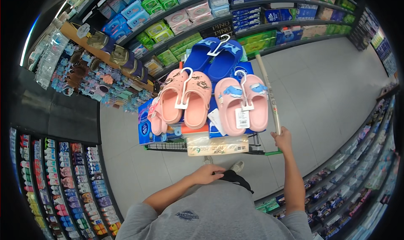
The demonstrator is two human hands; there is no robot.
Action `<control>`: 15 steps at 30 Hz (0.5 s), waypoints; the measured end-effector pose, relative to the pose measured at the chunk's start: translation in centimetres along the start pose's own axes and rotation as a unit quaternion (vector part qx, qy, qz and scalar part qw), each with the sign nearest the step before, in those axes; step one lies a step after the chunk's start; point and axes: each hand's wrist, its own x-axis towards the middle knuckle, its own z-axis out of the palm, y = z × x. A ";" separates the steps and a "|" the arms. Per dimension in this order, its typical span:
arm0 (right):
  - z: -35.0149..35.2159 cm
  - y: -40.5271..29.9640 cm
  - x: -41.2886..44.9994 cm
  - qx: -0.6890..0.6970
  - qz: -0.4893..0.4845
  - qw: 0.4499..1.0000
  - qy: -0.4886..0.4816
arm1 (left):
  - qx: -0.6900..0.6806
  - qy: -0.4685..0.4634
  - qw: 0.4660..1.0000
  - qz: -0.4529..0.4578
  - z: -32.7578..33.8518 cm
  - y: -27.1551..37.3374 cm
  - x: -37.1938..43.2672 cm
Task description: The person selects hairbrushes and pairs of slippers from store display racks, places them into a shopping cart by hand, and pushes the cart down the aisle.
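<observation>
A shopping cart with a green-edged black frame (169, 147) stands before me, heaped with tissue packs (217, 146) and slippers. Pink clogs (197, 106) lie on the left, pink slides with blue shark shapes (228, 109) on the right, and blue slides (225, 61) behind them, each pair on a white hanger. A smaller pink slipper (157, 123) is at the far left. My right hand (282, 139) is closed around the near end of a pale pole (268, 91) along the cart's right side. My left hand (208, 174) rests at my waist, touching a black strap or cloth (235, 178).
Shelves of wipes and tissue packs (189, 14) curve across the far side. Hairbrushes (79, 68) hang at the left, above a dark panel. Bottle shelves (64, 177) stand at the lower left, more stocked shelves (344, 177) at the right. Grey floor tiles (306, 98) run between.
</observation>
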 end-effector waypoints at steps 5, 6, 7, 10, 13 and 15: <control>-6.1 5.2 6.8 -0.035 -0.010 0.999 0.025 | 0.012 0.056 0.994 -0.093 -0.3 -3.7 -0.4; -7.2 5.9 8.2 -0.081 -0.009 0.996 0.037 | 0.067 0.074 0.989 -0.114 -0.5 -4.8 -0.8; -8.1 5.8 9.2 -0.126 -0.011 0.991 0.047 | 0.120 0.095 0.979 -0.135 -0.5 -6.1 -1.3; -10.8 5.9 11.2 -0.279 -0.036 0.950 0.132 | 0.066 0.113 0.974 -0.184 -0.1 -10.9 -2.2; -13.6 8.6 13.2 -0.331 -0.072 0.917 0.210 | 0.074 0.121 0.959 -0.244 0.8 -18.0 -4.9; -13.5 10.7 13.2 -0.302 -0.156 0.839 0.426 | 0.056 0.127 0.928 -0.345 1.6 -23.3 -8.5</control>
